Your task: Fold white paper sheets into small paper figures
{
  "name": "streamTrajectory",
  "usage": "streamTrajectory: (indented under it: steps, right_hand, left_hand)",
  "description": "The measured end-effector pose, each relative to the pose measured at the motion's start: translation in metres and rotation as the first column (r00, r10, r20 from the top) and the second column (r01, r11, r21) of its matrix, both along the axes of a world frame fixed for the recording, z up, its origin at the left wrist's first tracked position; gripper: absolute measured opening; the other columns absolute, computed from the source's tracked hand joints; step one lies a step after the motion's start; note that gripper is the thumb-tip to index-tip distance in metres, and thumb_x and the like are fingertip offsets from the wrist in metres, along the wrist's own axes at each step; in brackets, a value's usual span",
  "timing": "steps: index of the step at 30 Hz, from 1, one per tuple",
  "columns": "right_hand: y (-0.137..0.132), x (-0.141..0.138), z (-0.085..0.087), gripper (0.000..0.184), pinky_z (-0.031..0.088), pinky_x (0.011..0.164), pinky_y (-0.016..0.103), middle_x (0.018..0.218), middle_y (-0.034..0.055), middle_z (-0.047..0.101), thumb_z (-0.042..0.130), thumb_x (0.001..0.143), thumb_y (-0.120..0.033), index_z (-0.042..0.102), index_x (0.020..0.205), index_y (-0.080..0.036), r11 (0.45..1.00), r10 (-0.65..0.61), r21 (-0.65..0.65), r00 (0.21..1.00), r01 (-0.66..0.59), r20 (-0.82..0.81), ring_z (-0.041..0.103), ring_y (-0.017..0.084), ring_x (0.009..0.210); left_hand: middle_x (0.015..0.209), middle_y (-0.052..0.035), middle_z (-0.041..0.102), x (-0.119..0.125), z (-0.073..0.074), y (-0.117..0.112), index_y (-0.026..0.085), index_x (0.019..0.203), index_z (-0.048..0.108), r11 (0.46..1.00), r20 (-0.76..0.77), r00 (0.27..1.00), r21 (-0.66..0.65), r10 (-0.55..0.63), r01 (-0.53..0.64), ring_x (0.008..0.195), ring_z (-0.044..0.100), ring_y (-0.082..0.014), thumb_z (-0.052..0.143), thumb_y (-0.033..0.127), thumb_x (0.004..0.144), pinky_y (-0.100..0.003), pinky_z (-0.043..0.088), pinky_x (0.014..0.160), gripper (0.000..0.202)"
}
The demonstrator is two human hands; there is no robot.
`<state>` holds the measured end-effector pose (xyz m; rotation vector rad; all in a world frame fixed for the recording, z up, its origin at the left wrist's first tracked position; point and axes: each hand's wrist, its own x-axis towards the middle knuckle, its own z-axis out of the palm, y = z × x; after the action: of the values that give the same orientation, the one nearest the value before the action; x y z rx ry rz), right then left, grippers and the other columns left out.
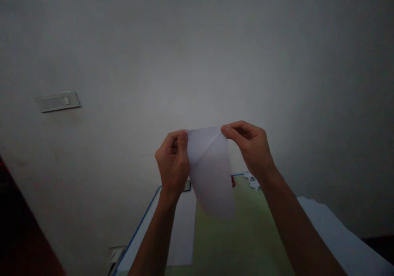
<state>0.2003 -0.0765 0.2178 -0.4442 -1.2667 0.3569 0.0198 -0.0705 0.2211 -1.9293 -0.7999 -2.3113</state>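
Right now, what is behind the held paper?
Beyond the paper: wall, green surface, a white sheet and part of a red object. What it covers cannot be seen.

Held sheet (pixel 212 181): thin ppr, smooth & matt, w/ a slanted line (fold or edge, can't tell which) near the top. Long white sheet (pixel 184 239) on the table: ppr too, flat & dull. Big white sheet (pixel 335 235) at the right: looks like ppr, matt, w/ a wavy edge. Little white bits (pixel 254 182): ppr, crisp & pointy. Table top (pixel 240 243): smooth & dull, mat'l unclear; its blue rim (pixel 140 222) looks like plastic. Wall (pixel 197 62): painted, matt, mostly smooth w/ faint smudges. Switch plate (pixel 58 102): hard plastic, smooth, a bit shiny. Red thing (pixel 233 181): too small to tell mat'l.
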Motion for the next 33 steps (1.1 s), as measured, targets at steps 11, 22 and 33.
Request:
streamTrajectory:
  steps: [11, 22, 33]
  right_hand:
    - [-0.006, -0.004, 0.0, 0.01, 0.052, 0.076, 0.032, 0.079, -0.0005, 0.072, 0.074, 0.09, -0.028, 0.073, 0.083, -0.021, 0.944, -0.282, 0.195, 0.958, 0.266, 0.058, 0.065, 0.015, 0.076]
    - [-0.001, -0.003, -0.003, 0.011, 0.053, 0.073, 0.029, 0.081, -0.0009, 0.07, 0.071, 0.093, -0.03, 0.07, 0.085, -0.021, 0.955, -0.242, 0.18, 0.97, 0.234, 0.022, 0.065, 0.014, 0.075]
    - [0.013, 0.01, -0.009, 0.009, 0.055, 0.072, 0.028, 0.08, -0.0014, 0.072, 0.073, 0.09, -0.028, 0.072, 0.085, -0.021, 0.949, -0.258, 0.184, 0.966, 0.258, -0.027, 0.066, 0.013, 0.074]
  left_hand:
    - [0.063, 0.001, 0.064, 0.002, 0.005, 0.001, 0.016, 0.075, 0.069, 0.998, 0.045, 0.997, 0.01, 0.058, -0.059, 0.058, 0.054, -0.0103, 0.07, 0.037, 0.092, -0.02, 0.04, 0.053, 0.027]
    - [0.06, 0.0046, 0.037, 0.001, 0.006, 0.001, 0.018, 0.066, 0.05, 0.982, -0.056, 0.985, -0.103, -0.161, 0.155, 0.055, 0.033, -0.009, 0.06, 0.047, 0.098, -0.022, 0.028, 0.049, 0.044]
    - [0.058, 0.0037, 0.036, -0.012, -0.004, 0.018, 0.018, 0.059, 0.048, 0.887, -0.167, 0.91, -0.348, -0.378, 0.305, 0.054, 0.032, -0.0089, 0.071, 0.055, 0.087, -0.023, 0.023, 0.049, 0.053]
